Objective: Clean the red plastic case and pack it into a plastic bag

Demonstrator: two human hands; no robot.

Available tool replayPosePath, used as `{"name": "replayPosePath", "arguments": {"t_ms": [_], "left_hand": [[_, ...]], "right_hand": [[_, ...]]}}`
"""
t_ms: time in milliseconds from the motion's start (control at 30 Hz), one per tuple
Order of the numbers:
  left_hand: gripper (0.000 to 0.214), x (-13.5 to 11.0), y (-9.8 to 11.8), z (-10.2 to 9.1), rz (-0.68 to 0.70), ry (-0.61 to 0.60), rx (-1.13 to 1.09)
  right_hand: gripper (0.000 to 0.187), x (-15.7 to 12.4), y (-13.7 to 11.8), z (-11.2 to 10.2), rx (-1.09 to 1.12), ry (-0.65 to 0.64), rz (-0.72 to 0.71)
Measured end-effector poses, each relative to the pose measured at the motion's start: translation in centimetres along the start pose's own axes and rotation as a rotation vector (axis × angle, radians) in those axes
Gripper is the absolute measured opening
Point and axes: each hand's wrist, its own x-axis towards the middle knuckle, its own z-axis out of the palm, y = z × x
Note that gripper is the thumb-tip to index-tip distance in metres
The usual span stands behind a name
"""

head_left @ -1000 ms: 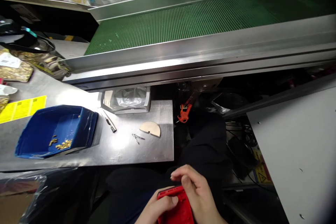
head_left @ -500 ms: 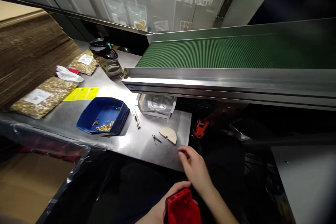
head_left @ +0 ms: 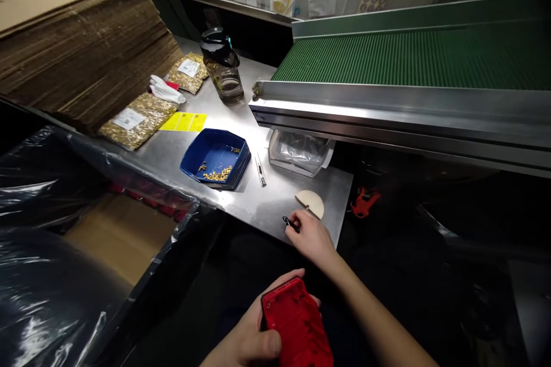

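My left hand (head_left: 253, 338) grips a red plastic housing (head_left: 297, 327) low in the view, over my lap. At the front edge of the steel table (head_left: 267, 206), my right hand (head_left: 312, 236) has its fingers closed on small metal tweezers (head_left: 291, 222). A pale half-round piece (head_left: 310, 202) lies just beyond that hand. Further left stands a blue tray (head_left: 215, 157) with small brass parts in it, and a thin metal tool (head_left: 260, 170) lies beside it.
A green conveyor belt (head_left: 408, 57) with a steel frame runs above the table's right part. A clear-bagged box (head_left: 300, 152) sits under it. A water bottle (head_left: 224, 66), bags of brass parts (head_left: 135, 120), a yellow sheet (head_left: 184, 121) and stacked cardboard (head_left: 77, 40) are at left. Black plastic-lined bins (head_left: 86, 252) stand below.
My right hand left the red housing, reached forward to the table edge and closed on the tweezers. The view swung left. The left hand keeps hold of the housing.
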Motion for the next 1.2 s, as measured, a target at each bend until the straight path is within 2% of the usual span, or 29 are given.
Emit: {"name": "replayPosePath", "arguments": {"t_ms": [133,267,333,433,567,633,1000,1200], "left_hand": [[0.11,0.6,0.1,-0.2,-0.054,0.008,0.029],[0.107,1.2,0.2,-0.4,-0.093,0.015,0.061],[0.103,1.5,0.3,-0.3,-0.094,0.014,0.069],[0.094,2.0,0.4,0.3,-0.088,-0.001,0.076],[0.089,2.5,0.5,1.4,-0.106,-0.03,0.118],[0.089,2.6,0.5,1.7,-0.102,-0.009,0.156],[0.09,2.6,0.5,2.1,-0.092,0.031,0.269],[0.09,2.8,0.4,2.1,-0.098,0.039,0.22]], "right_hand": [[0.02,-3.6,1.4,-3.7,0.28,-0.073,-0.006],[0.024,-9.2,1.1,-6.8,0.635,-0.101,0.025],[0.017,-11.7,0.3,-7.3,0.639,-0.098,0.017],[0.014,-14.1,-0.9,-6.3,0.403,-0.067,-0.098],[0.03,-14.9,-1.5,-4.1,0.244,0.015,-0.336],[0.031,-14.9,-1.4,-3.5,0.214,0.058,-0.394],[0.028,-14.6,-1.1,-3.7,0.211,0.055,-0.406],[0.026,-14.5,-1.0,-4.5,0.153,0.054,-0.4]]}}
